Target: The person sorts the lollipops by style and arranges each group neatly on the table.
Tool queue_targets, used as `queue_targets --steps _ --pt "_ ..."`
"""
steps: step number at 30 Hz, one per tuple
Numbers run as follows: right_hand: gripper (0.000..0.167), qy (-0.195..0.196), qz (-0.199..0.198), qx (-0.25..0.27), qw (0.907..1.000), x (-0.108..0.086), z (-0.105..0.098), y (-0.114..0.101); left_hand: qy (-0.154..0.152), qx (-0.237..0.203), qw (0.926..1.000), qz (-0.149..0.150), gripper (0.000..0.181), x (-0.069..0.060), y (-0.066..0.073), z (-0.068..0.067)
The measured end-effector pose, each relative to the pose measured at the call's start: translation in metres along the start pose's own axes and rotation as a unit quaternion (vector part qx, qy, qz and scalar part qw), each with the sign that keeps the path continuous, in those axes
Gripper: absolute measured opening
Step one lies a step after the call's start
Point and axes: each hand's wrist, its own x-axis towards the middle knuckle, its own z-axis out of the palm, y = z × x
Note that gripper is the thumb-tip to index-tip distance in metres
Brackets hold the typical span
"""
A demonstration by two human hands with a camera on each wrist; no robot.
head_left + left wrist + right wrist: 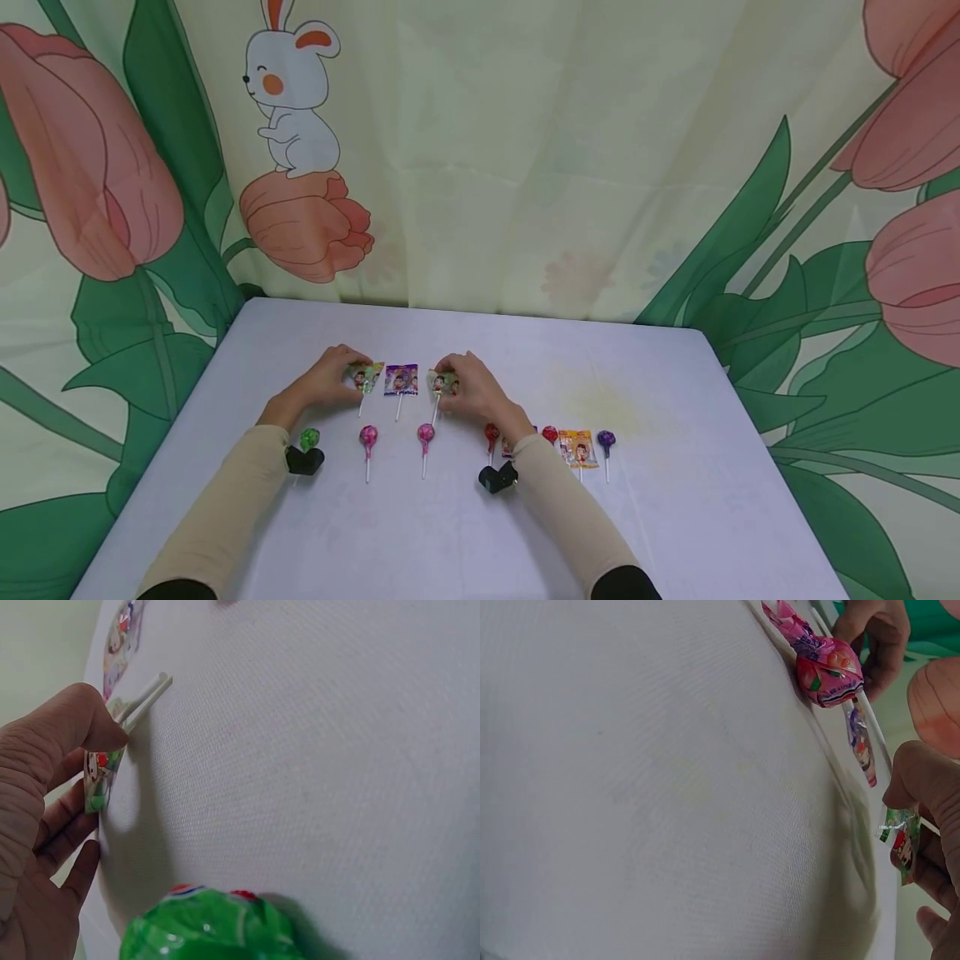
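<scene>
My left hand [330,381] pinches a flat lollipop in a green wrapper [367,377] near the back of the table. In the left wrist view its white stick [146,701] points away past the thumb. My right hand [476,389] pinches another green-wrapped flat lollipop [905,841] between thumb and fingers. Between the two hands lies a purple-wrapped flat lollipop [401,380], its stick towards me. Nearer than the hands are a green ball lollipop [310,438] by the left wrist and two pink ball lollipops, a left one [368,436] and a right one [426,433].
Around the right forearm lie a dark red lollipop [491,432], a red one [550,434], an orange-wrapped flat one [577,450] and a purple ball one [606,439]. The sleeve partly hides another flat wrapper. A white cloth covers the table [405,542]; a printed curtain [510,167] hangs behind.
</scene>
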Motion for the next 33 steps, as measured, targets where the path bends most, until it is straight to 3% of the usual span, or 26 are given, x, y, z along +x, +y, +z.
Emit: queue_targets --steps 14,33 --pt "0.052 -0.011 0.021 0.008 0.9997 0.009 0.001 0.000 -0.003 -0.004 0.9999 -0.010 0.064 0.000 0.000 0.000" --pt "0.054 -0.028 0.017 -0.001 0.9995 0.012 0.006 -0.002 -0.002 -0.007 0.9999 -0.010 0.064 0.001 -0.002 0.000"
